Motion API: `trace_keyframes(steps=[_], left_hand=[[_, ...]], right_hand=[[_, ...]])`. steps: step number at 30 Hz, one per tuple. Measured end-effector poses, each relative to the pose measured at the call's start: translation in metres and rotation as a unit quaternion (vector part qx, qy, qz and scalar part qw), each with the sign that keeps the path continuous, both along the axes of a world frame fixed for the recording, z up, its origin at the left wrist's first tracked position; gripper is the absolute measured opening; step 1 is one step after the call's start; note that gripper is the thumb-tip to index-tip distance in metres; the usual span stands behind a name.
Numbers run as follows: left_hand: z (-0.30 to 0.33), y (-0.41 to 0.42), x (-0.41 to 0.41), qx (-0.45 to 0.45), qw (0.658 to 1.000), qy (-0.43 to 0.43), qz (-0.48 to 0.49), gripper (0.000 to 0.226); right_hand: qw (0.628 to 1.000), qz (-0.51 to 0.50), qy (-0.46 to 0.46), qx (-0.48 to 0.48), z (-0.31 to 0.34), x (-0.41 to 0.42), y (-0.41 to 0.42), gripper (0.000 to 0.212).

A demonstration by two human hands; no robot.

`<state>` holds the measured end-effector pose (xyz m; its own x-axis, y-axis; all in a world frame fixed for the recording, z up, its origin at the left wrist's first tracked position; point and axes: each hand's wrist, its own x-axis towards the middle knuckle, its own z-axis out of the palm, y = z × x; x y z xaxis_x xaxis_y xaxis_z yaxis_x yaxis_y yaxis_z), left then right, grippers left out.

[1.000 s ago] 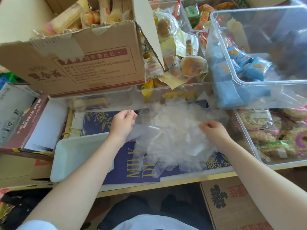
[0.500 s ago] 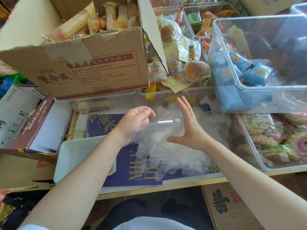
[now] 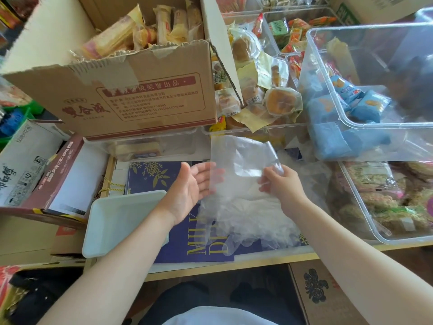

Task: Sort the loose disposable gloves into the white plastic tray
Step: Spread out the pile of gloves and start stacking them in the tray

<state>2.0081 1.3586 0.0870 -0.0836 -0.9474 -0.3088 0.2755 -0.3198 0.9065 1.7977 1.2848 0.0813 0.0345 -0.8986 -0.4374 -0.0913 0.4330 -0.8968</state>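
A clear disposable glove is held upright over the table, its cuff edge on top. My right hand pinches its lower right part with curled fingers. My left hand is open, palm turned toward the glove, with straight fingertips at its left edge. Below both hands a loose pile of clear gloves lies on a dark blue box. The white plastic tray sits at the front left, partly under my left forearm, and the part of it I can see holds nothing.
An open cardboard box of wrapped snacks stands behind the tray. Clear bins of snacks crowd the back and right, with another bin right of the pile. The table's front edge runs just below the gloves.
One glove has been lifted out of the pile and spread upright. My right hand went from flat against it to pinching it. My left hand opened and dropped lower.
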Motion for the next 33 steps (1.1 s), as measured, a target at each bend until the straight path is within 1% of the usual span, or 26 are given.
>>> trace_keyframes(steps=[1, 2, 5, 6, 7, 8, 9, 10, 11, 12, 13, 15, 18, 19, 20, 22, 23, 25, 26, 28, 29, 30, 32, 33], left_hand=[[0.0, 0.002, -0.004, -0.004, 1.0, -0.017, 0.003, 0.098], [0.0, 0.001, -0.008, 0.002, 0.999, -0.05, 0.009, 0.084], [0.001, -0.007, -0.023, 0.04, 0.985, -0.153, 0.069, 0.022], [0.001, -0.01, -0.026, 0.042, 0.981, -0.169, 0.089, 0.011], [0.001, -0.012, -0.028, 0.039, 0.976, -0.188, 0.102, 0.011], [0.002, -0.015, -0.028, 0.037, 0.972, -0.208, 0.106, 0.015], [0.004, -0.017, -0.027, 0.033, 0.968, -0.228, 0.101, 0.018], [0.006, -0.019, -0.025, 0.029, 0.967, -0.24, 0.085, 0.021], [0.008, -0.021, -0.024, 0.021, 0.968, -0.243, 0.06, 0.024], [0.011, -0.023, -0.022, 0.014, 0.971, -0.237, 0.028, 0.026], [0.013, -0.024, -0.02, 0.006, 0.972, -0.234, -0.011, 0.025], [0.019, -0.027, -0.018, -0.003, 0.963, -0.251, -0.101, 0.02], [0.028, -0.031, -0.016, -0.006, 0.947, -0.256, -0.193, 0.013], [0.031, -0.032, -0.015, -0.007, 0.946, -0.252, -0.206, 0.011], [0.033, -0.033, -0.012, -0.006, 0.946, -0.247, -0.21, 0.01], [0.034, -0.033, -0.005, -0.003, 0.953, -0.238, -0.187, 0.008], [0.032, -0.032, 0.0, -0.001, 0.957, -0.238, -0.163, 0.009], [0.024, -0.029, 0.008, 0.008, 0.97, -0.227, -0.093, 0.013], [0.02, -0.026, 0.011, 0.023, 0.979, -0.197, -0.051, 0.012], [0.011, -0.021, 0.014, 0.067, 0.992, -0.106, 0.006, 0.005], [0.005, -0.019, 0.014, 0.086, 0.993, -0.08, 0.013, 0.013], [0.0, -0.016, 0.011, 0.101, 0.992, -0.079, 0.008, 0.017], [-0.013, -0.013, 0.001, 0.115, 0.984, -0.138, 0.016, 0.006], [-0.019, -0.013, -0.004, 0.117, 0.977, -0.173, 0.035, 0.005]], right_hand=[[1.0, -0.017, -0.009, 0.018, -0.003, 0.0, 0.001, 0.013], [0.999, -0.021, -0.01, 0.03, -0.005, 0.001, 0.004, 0.012], [0.997, -0.006, -0.052, 0.051, -0.008, 0.004, 0.011, 0.01], [0.997, 0.01, -0.054, 0.059, -0.009, 0.004, 0.013, 0.01], [0.997, 0.033, -0.026, 0.066, -0.009, 0.003, 0.015, 0.009], [0.995, 0.06, 0.031, 0.072, -0.011, 0.0, 0.016, 0.004], [0.989, 0.083, 0.09, 0.08, -0.012, -0.003, 0.017, 0.009], [0.981, 0.102, 0.141, 0.083, -0.015, -0.007, 0.017, 0.028], [0.977, 0.111, 0.169, 0.075, -0.017, -0.012, 0.016, 0.05], [0.978, 0.113, 0.169, 0.048, -0.017, -0.015, 0.016, 0.065], [0.98, 0.121, 0.155, 0.011, -0.013, -0.016, 0.015, 0.071], [0.978, 0.177, 0.1, -0.052, 0.0, -0.015, 0.011, 0.065], [0.956, 0.279, 0.045, -0.073, 0.012, -0.007, 0.003, 0.055], [0.952, 0.295, 0.039, -0.076, 0.014, -0.004, 0.001, 0.047], [0.949, 0.303, 0.037, -0.078, 0.015, -0.001, 0.0, 0.034], [0.948, 0.306, 0.034, -0.082, 0.015, 0.001, -0.002, 0.007], [0.949, 0.304, 0.027, -0.082, 0.014, 0.002, -0.002, 0.001], [0.957, 0.28, 0.0, -0.078, 0.01, 0.003, -0.001, 0.009], [0.963, 0.258, -0.012, -0.073, 0.008, 0.004, 0.001, 0.011], [0.976, 0.208, -0.02, -0.056, -0.002, 0.005, 0.004, 0.015], [0.981, 0.186, -0.027, -0.04, -0.007, 0.007, 0.005, 0.016], [0.984, 0.171, -0.045, -0.017, -0.01, 0.009, 0.008, 0.016], [0.983, 0.156, -0.085, 0.041, -0.019, 0.013, 0.013, 0.014], [0.982, 0.154, -0.09, 0.064, -0.023, 0.014, 0.016, 0.013]])
